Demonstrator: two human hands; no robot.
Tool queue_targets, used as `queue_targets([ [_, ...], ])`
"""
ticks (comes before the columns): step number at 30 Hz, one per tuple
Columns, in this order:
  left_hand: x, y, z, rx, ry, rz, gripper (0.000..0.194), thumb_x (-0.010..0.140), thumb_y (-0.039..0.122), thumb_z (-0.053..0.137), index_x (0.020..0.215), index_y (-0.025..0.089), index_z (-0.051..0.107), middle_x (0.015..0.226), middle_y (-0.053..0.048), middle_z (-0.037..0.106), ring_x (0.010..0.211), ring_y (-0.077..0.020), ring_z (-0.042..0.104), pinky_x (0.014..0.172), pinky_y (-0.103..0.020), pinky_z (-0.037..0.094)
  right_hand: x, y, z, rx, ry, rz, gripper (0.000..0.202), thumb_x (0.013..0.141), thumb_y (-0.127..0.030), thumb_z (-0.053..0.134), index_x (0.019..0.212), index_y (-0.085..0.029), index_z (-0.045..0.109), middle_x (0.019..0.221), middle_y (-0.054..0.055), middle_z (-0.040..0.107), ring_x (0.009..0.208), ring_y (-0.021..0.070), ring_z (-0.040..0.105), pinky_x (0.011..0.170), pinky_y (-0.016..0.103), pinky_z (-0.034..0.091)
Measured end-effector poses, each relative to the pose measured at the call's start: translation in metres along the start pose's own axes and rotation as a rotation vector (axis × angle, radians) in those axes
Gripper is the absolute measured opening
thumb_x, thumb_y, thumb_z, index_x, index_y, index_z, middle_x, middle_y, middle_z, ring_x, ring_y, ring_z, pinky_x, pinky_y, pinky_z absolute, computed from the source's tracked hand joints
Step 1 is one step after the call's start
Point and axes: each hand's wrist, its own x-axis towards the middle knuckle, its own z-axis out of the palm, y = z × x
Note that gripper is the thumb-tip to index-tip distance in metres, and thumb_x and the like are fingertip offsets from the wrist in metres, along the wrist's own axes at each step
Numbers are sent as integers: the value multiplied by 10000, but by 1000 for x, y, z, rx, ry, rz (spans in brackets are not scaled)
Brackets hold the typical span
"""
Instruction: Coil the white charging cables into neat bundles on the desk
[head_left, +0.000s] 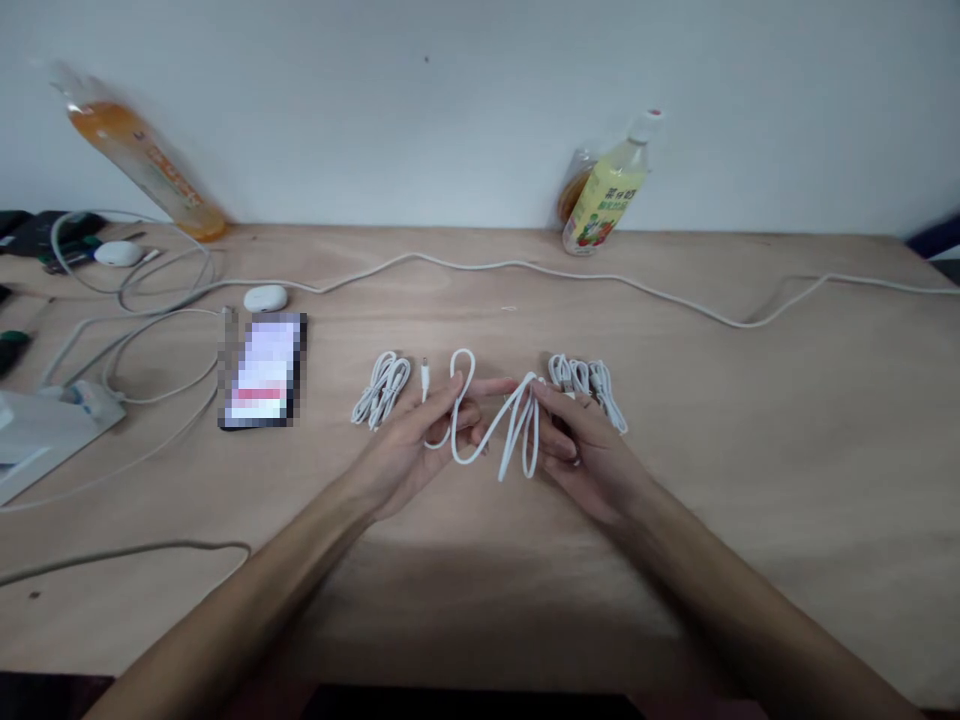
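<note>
A white charging cable point(472, 458) hangs in loops between my two hands above the table. My left hand point(424, 440) pinches one loop of it between thumb and fingers, and a white plug end point(425, 378) sticks up beside the thumb. Several folds of the same cable are gathered in the closed fingers of my right hand point(589, 445). Just beyond my left hand lies a coiled cable bundle point(384, 388). More coiled cables point(579, 375) lie behind my right hand, which partly covers them.
A phone point(262, 370) and a white earbud case point(265, 298) lie to the left. Tangled white cords point(150, 315) cover the far left. One long cord point(525, 264) crosses the back of the table. An orange bottle point(150, 165) and a yellow drink bottle point(609, 190) stand near the wall.
</note>
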Motion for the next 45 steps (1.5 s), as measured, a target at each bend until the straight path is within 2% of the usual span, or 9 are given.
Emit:
queue_targets([
  [3, 1, -4, 0, 44, 0, 53, 212, 997, 335, 782, 964, 139, 855, 775, -3, 579, 784, -121, 589, 820, -241, 531, 1, 0, 1, -3, -14, -18, 520, 770, -535, 963, 627, -209, 584, 442, -118, 337, 461, 55, 147, 422, 204, 140],
  [9, -1, -9, 1, 153, -1, 58, 367, 1101, 429, 608, 1284, 190, 818, 1152, -132, 814, 1154, -297, 735, 1070, -455, 560, 2, 2, 3, -51, -56, -67, 635, 809, -571, 927, 536, -214, 479, 444, -97, 344, 460, 61, 208, 436, 219, 190],
  [14, -1, -10, 2, 124, -31, 28, 429, 1106, 421, 598, 1440, 187, 730, 1311, -176, 798, 1228, -349, 748, 1071, -529, 591, 2, 5, 0, -163, -14, -91, 669, 859, -639, 857, 509, -211, 480, 449, -83, 355, 437, 55, 213, 430, 254, 150],
  [18, -1, -8, 0, 100, -15, 6, 430, 1099, 416, 615, 1438, 177, 727, 1327, -190, 796, 1216, -359, 767, 1052, -533, 613, 2, 5, -1, -145, 37, -104, 504, 835, -579, 888, 646, -207, 605, 498, -87, 464, 417, 42, 161, 410, 253, 83],
  [24, -1, -6, -1, 60, 21, 13, 413, 1140, 333, 509, 1456, 149, 700, 1310, -209, 800, 1202, -353, 784, 1041, -527, 629, 2, 2, -1, -138, 55, -159, 426, 891, -578, 817, 757, -207, 655, 616, -57, 592, 413, 45, 251, 396, 242, 200],
  [30, 2, -4, -3, -13, 12, 24, 446, 1146, 361, 486, 1484, 133, 666, 1342, -224, 786, 1201, -366, 785, 1049, -564, 627, 3, 3, -1, -120, 109, -158, 440, 868, -638, 807, 929, -206, 748, 701, -25, 635, 464, 80, 420, 377, 236, 233],
  [36, 3, 2, -2, -59, 48, 37, 501, 1169, 394, 381, 1499, 112, 629, 1431, -245, 736, 1286, -395, 747, 1090, -605, 599, 2, 2, 0, -144, 124, -139, 486, 847, -666, 819, 963, -197, 764, 709, -46, 570, 467, 56, 349, 401, 241, 145],
  [41, 2, 0, 1, -37, 70, 53, 443, 1124, 374, 549, 1486, 134, 639, 1387, -223, 763, 1281, -390, 749, 1080, -601, 615, 0, 3, 1, -168, 133, -103, 392, 761, -479, 952, 908, -216, 702, 637, -104, 419, 494, 47, 243, 457, 242, 127],
  [45, 0, -4, 3, 76, 79, 66, 577, 946, 159, 805, 1500, 213, 652, 1386, -153, 778, 1264, -347, 758, 1069, -522, 634, 0, 5, 1, -177, 149, -100, 367, 771, -450, 940, 912, -223, 688, 650, -101, 430, 504, 58, 229, 455, 256, 123],
])
